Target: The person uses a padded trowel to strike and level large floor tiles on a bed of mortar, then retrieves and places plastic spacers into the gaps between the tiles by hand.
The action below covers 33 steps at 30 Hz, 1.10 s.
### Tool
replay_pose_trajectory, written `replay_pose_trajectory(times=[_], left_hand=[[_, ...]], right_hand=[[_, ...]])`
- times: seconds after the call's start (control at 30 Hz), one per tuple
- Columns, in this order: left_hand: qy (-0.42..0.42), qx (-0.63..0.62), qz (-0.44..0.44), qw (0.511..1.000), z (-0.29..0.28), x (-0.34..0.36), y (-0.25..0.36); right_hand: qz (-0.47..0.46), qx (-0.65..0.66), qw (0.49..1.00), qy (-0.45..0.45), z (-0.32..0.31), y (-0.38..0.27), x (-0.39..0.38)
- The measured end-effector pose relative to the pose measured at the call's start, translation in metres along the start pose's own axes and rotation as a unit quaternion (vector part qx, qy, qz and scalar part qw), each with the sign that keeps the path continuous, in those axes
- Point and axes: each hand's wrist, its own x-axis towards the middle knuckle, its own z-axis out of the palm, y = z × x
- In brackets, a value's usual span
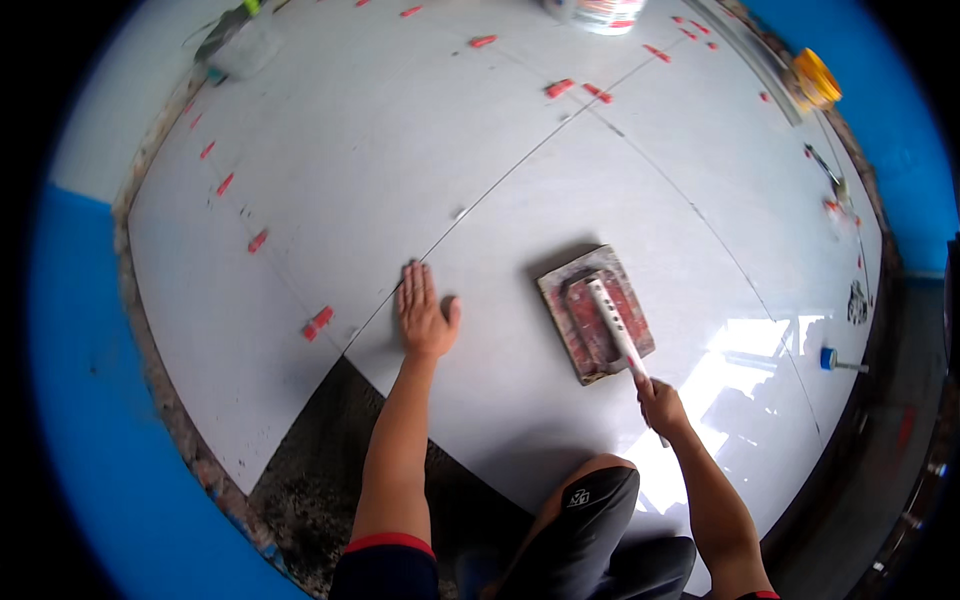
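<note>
My left hand lies flat on a glossy light-grey floor tile, fingers stretched and thumb apart, with its fingertips close to the joint. It holds nothing. My right hand is closed round the lower part of a white handle with dark holes along it. That handle belongs to a tile tamper, whose flat rectangular head has a worn red middle and a dirty pale rim. A shadow shows along the head's upper left edge. Whether the head touches the tile or hovers just above it, I cannot tell.
Red levelling wedges stand along several joints. Dark bare floor shows beside my left forearm. A white bucket stands at the far side, a yellow tub at the far right. A blue-headed tool lies right. Blue walls border the floor.
</note>
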Motion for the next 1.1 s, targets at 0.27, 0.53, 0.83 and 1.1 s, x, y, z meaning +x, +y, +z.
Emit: replay_pose_trajectory(times=[0.27, 0.53, 0.83, 1.1], left_hand=[[0.117, 0.020, -0.294, 0.948, 0.032, -0.021, 0.014], [-0.140, -0.539, -0.056, 0.828, 0.030, 0.034, 0.290], [-0.206, 0.035, 0.242, 0.947, 0.130, -0.131, 0.643], [-0.138, 0.039, 0.278, 0.950, 0.157, -0.161, 0.648]], right_hand=[[0.152, 0.164, 0.972, 0.067, -0.045, 0.220, -0.082], [0.203, 0.149, 0.895, 0.368, -0.195, 0.412, -0.092], [0.179, 0.052, 0.866, 0.464, -0.376, 0.473, 0.039], [0.129, 0.025, 0.865, 0.485, -0.443, 0.512, 0.170]])
